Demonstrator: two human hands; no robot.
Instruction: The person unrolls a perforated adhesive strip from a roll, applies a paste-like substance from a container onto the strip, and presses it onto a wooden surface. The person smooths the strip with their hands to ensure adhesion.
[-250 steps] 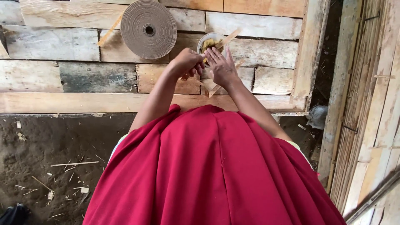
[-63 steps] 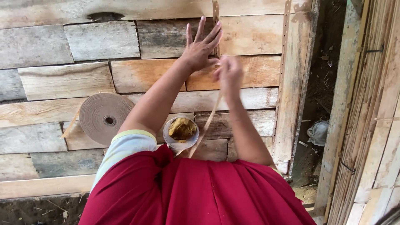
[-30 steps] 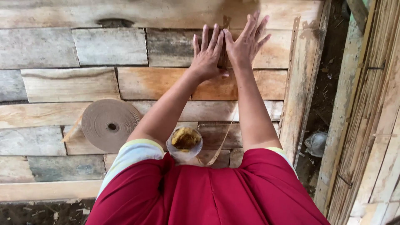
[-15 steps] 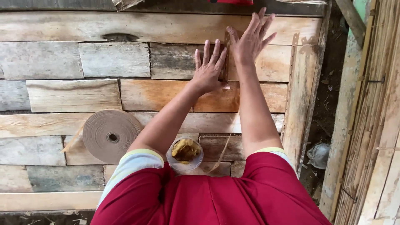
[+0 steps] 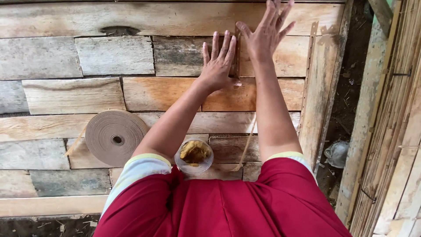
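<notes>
1. Hands first: the left hand (image 5: 218,61) lies flat, fingers spread, pressing a thin brown paper tape strip (image 5: 237,52) onto the patchwork panel of weathered wooden boards (image 5: 114,57); the right hand (image 5: 266,30) is open just beyond it, smoothing the strip's upper part, grasping nothing.
2. Done, judging by the seam: the strip's upper stretch looks stuck down under both palms.
3. Left: its lower tail (image 5: 247,147) hangs loose and curling.
4. Nearby: a round clear cup of yellow-brown paste (image 5: 194,154) and a large roll of brown paper tape (image 5: 116,137) rest on the boards.
</notes>
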